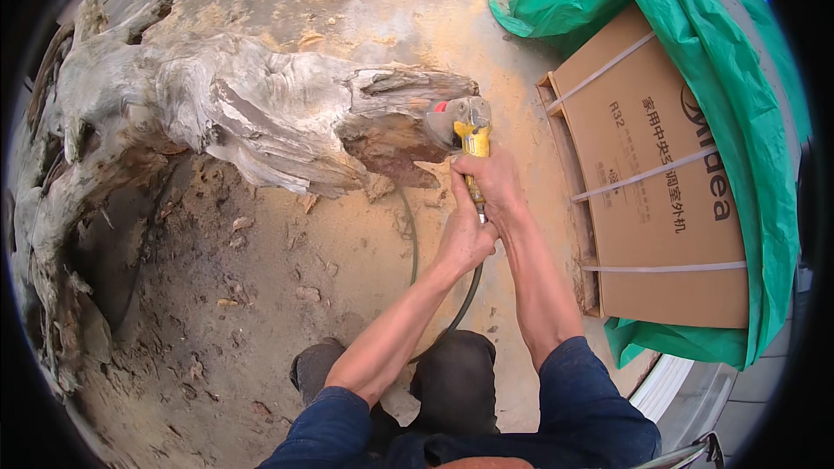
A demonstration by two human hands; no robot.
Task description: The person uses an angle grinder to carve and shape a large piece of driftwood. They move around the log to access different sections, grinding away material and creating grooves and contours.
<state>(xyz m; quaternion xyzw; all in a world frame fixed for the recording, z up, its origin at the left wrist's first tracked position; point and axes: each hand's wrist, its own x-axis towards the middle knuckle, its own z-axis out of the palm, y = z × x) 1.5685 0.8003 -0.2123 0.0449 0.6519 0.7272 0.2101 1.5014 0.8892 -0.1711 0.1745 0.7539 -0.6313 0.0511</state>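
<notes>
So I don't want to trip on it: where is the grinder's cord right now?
In the head view, the dark cord runs from the yellow grinder down across the dusty ground, passing between the forearms, just left of the left hand, toward the knees.

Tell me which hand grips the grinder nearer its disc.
The right hand, wrapped around the yellow grinder just behind its head; the left hand holds the tail end.

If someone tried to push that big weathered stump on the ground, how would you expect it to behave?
The stump looks bulky beside the hands, so it is probably heavy and slow to shift. Its spreading, uneven roots suggest it would drag or rock, not roll. Loose chips lying around it hint that the cracked surface may crumble where pushed.
</notes>
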